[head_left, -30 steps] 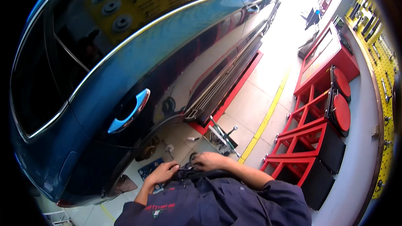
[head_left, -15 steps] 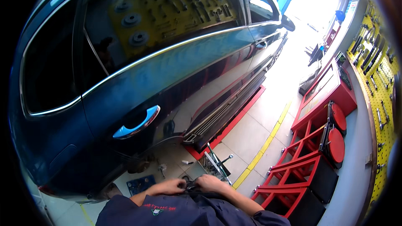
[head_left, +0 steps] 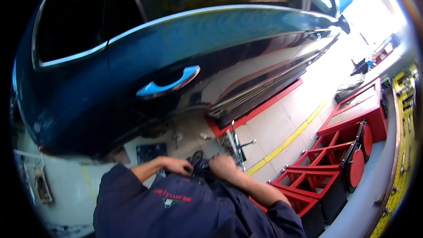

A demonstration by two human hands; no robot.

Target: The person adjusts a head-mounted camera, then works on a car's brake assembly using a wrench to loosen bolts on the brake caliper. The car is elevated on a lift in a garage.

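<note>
My left hand (head_left: 179, 165) is closed at the front of my dark work uniform (head_left: 189, 198), around waist height, on something dark that I cannot make out. Just to its right my right hand (head_left: 222, 165) is also curled, at dark fabric or strap-like material (head_left: 199, 161); what it grips is hidden. Beyond my hands, low on the floor, lie a blue tray with parts (head_left: 150, 150) and a jack (head_left: 238, 141) beside a dark blue car (head_left: 123, 110) with a chrome-trimmed door handle (head_left: 165, 86).
To my right stand red wheeled carts with padded round seats (head_left: 357, 169) and a red cabinet (head_left: 352, 105), along a wall with a yellow tool pegboard (head_left: 401, 158). A yellow line (head_left: 293, 136) runs along the tiled floor. A metal trolley (head_left: 39, 180) stands at far left.
The view has swung, so the car and carts have shifted in the picture. Both hands remain together at my waist, a little further apart than one second ago.
</note>
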